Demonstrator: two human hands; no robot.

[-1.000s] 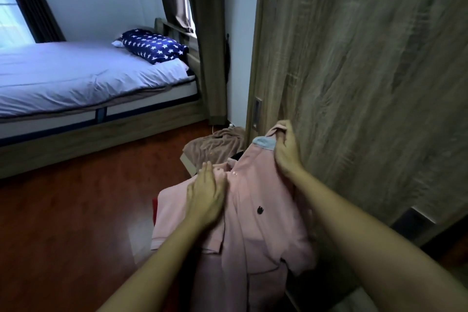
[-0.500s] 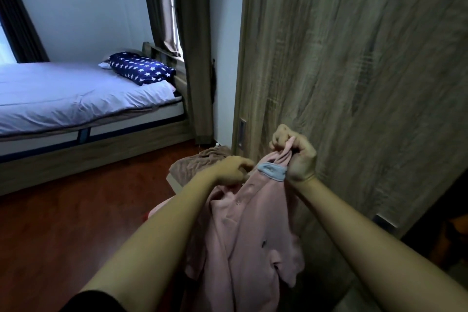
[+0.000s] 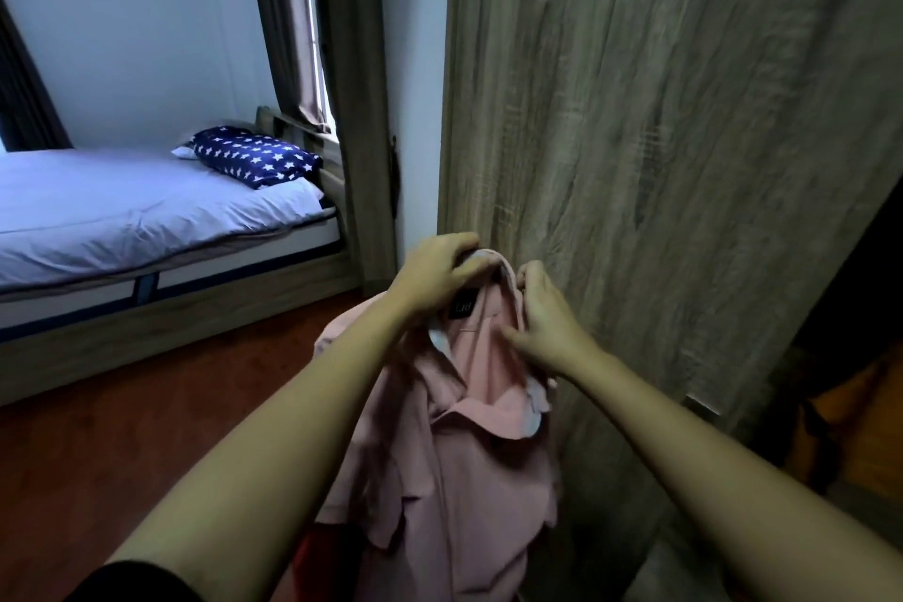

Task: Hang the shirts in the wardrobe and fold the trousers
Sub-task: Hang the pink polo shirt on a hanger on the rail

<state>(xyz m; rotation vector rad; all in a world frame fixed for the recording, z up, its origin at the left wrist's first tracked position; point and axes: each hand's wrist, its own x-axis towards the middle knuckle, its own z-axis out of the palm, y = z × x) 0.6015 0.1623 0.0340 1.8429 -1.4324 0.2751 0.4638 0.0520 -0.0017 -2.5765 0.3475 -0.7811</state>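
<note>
Pink shirt [image 3: 464, 479] hangs by its collar [image 3: 494, 255] in front of the wardrobe door [image 3: 659, 161], left grip [image 3: 435, 279] curled over the collar's back and right grip [image 3: 547, 323] pinching its right side, so both should hold firm and spread the neck wide for a hanger, none yet in view.
</note>
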